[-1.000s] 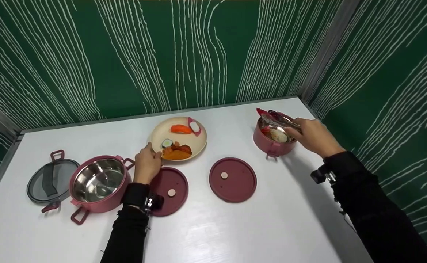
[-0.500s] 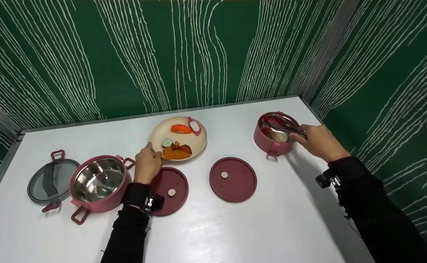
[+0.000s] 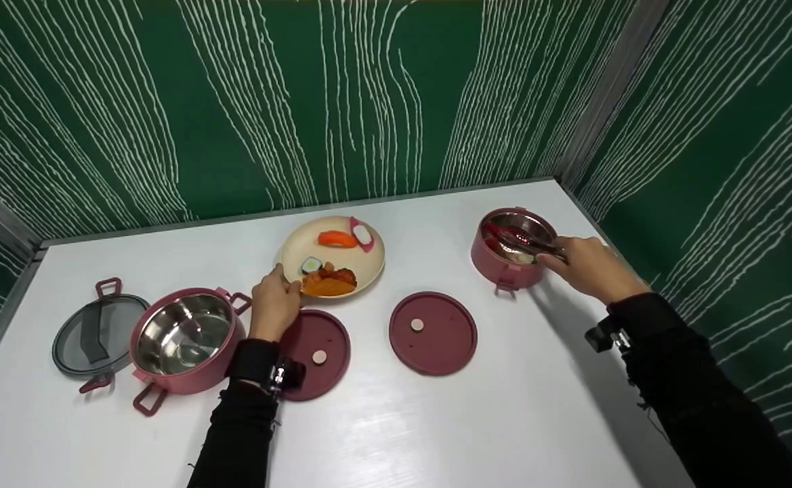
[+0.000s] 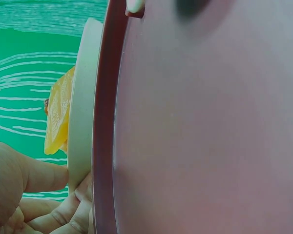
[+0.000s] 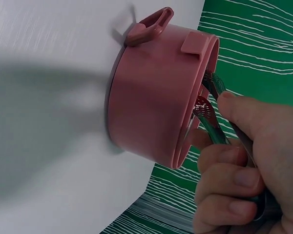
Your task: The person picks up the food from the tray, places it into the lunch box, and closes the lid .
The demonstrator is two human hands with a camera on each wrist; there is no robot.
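Observation:
My left hand (image 3: 275, 305) pinches the near-left rim of a cream plate (image 3: 294, 240), thumb above and fingers below. The plate carries an orange-topped sushi piece (image 3: 337, 238), a pink-and-white piece (image 3: 362, 238), a small sushi roll (image 3: 311, 266) and a yellow folded food piece (image 4: 61, 114) with brown bits beside it. At the right, my right hand (image 3: 589, 268) grips metal tongs (image 3: 534, 245), fingers wrapped round both arms. The tongs' perforated, reddish-looking heads reach into a small pink pot (image 5: 149, 92). A pale food piece (image 3: 522, 258) shows partly inside it.
A larger pink pot (image 3: 199, 379) with a steel inside stands at left, beside a glass lid (image 3: 116, 329). Two maroon round lids (image 3: 446, 349) lie in the middle, one partly under my left wrist. Green walls (image 3: 368, 102) enclose the table's back and right.
The tongs have dropped from above the small pot's rim to inside it, and my right hand has shifted slightly right and nearer. My left hand and the plate stay in place.

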